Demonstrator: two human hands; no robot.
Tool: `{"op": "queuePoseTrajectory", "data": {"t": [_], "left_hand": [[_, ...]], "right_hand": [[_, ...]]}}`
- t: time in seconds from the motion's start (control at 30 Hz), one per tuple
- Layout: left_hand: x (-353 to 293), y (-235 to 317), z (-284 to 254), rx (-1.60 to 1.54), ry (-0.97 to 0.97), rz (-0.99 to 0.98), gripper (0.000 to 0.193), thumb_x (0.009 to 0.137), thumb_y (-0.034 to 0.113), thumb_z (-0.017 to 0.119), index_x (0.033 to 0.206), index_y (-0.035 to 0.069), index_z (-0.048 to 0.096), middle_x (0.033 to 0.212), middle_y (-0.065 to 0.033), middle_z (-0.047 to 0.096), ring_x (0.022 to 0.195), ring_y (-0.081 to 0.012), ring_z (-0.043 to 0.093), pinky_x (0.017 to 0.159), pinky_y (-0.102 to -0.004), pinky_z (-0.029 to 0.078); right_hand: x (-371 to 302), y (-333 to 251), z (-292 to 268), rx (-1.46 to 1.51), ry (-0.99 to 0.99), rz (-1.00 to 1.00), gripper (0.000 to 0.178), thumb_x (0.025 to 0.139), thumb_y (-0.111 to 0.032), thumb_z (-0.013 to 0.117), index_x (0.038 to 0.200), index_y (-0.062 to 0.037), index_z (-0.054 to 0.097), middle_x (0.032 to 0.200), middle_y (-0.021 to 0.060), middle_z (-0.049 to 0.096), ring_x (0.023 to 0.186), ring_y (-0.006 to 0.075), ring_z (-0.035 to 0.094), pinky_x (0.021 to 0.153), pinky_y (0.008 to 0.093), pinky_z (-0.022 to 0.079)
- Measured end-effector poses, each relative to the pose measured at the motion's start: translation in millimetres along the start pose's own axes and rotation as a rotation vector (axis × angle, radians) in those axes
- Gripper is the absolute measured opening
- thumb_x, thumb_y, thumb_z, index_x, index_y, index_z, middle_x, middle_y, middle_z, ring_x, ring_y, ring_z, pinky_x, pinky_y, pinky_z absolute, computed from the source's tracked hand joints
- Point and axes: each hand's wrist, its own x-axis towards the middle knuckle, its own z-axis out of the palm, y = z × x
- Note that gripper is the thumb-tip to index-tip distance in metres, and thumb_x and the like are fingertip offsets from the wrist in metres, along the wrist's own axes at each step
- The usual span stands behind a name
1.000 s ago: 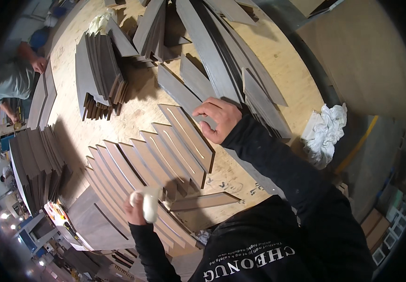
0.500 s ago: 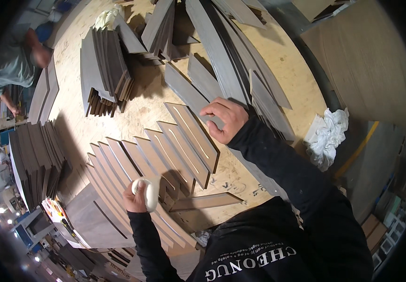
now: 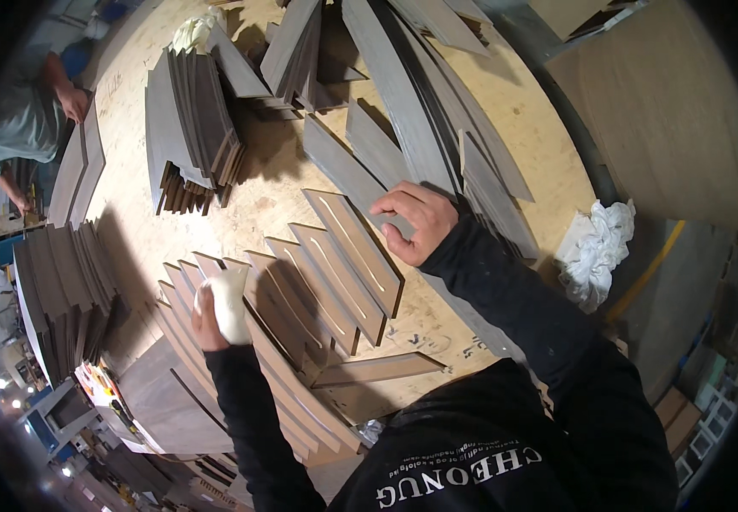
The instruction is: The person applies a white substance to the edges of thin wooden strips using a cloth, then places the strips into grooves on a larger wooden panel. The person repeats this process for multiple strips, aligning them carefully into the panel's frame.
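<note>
My left hand (image 3: 207, 320) is closed round a white squeeze bottle (image 3: 231, 305), above a row of overlapping wooden strips (image 3: 277, 375). The strips lie brown side up with slanted ends. Pale beads of what looks like glue run along several strips at the row's right end, including the rightmost strip (image 3: 353, 249). My right hand (image 3: 420, 224) hovers beside that strip's upper end, fingers curled but apart, with nothing visible in them. Just past it lie grey boards (image 3: 339, 158). A single strip (image 3: 379, 369) rests crosswise near my body.
Stacks of grey boards stand at the left (image 3: 66, 299) and far left-middle (image 3: 189, 128) of the worktable (image 3: 275, 183). Long boards (image 3: 407, 94) reach toward the back. A crumpled white cloth (image 3: 595, 252) sits at the right edge. At the far left, another person's hand (image 3: 72, 104) touches boards.
My left hand has moved left and slightly up with the bottle, from over the middle strips. Another beaded strip now shows where it was. My right hand has barely shifted.
</note>
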Motion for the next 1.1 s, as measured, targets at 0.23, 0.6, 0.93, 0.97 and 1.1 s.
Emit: {"op": "queuePoseTrajectory", "data": {"t": [0.23,0.6,0.93,0.97,1.1], "left_hand": [[-84,-12,-73,0.283,-0.198,-0.128,0.034,0.086,0.031,0.058,0.092,-0.002,0.06,0.073,-0.0069,0.062,0.061,-0.0122,0.058,0.053,-0.0227,0.046],[-75,-24,-65,0.445,-0.203,0.025,0.028,0.085,0.027,0.06,0.08,-0.001,0.061,0.064,-0.0024,0.059,0.058,-0.0088,0.052,0.053,-0.024,0.042],[24,0,-42,0.533,-0.164,0.173,0.034,0.086,0.032,0.058,0.083,-0.002,0.064,0.067,-0.0016,0.06,0.061,-0.0076,0.051,0.055,-0.0241,0.042],[32,1,-40,0.554,-0.159,0.189,0.034,0.086,0.032,0.058,0.084,-0.002,0.064,0.067,-0.0016,0.06,0.061,-0.0079,0.051,0.055,-0.0243,0.042],[56,-11,-40,0.552,-0.089,0.237,0.035,0.086,0.031,0.058,0.091,-0.003,0.064,0.075,-0.0044,0.062,0.064,-0.0095,0.054,0.057,-0.0251,0.043]], "right_hand": [[-1,-2,3,0.033,0.011,0.02,0.021,0.066,-0.004,0.055,0.087,-0.004,0.058,0.077,0.0102,0.055,0.067,0.0236,0.056,0.062,0.0302,0.047],[1,-3,2,0.015,-0.004,0.001,0.022,0.065,-0.003,0.055,0.087,-0.0033,0.057,0.078,0.011,0.055,0.068,0.0241,0.056,0.062,0.0302,0.048],[1,-4,2,0.03,0.016,0.016,0.021,0.065,-0.002,0.056,0.086,-0.0041,0.058,0.077,0.0103,0.055,0.067,0.0237,0.056,0.062,0.0302,0.047],[1,-4,2,0.023,0.017,0.008,0.021,0.065,-0.002,0.056,0.086,-0.0041,0.058,0.077,0.0102,0.055,0.067,0.0237,0.056,0.062,0.0302,0.047],[-1,-4,3,0.004,0.03,-0.004,0.02,0.065,-0.002,0.056,0.085,-0.0042,0.058,0.077,0.0101,0.055,0.067,0.024,0.056,0.061,0.0303,0.047]]}}
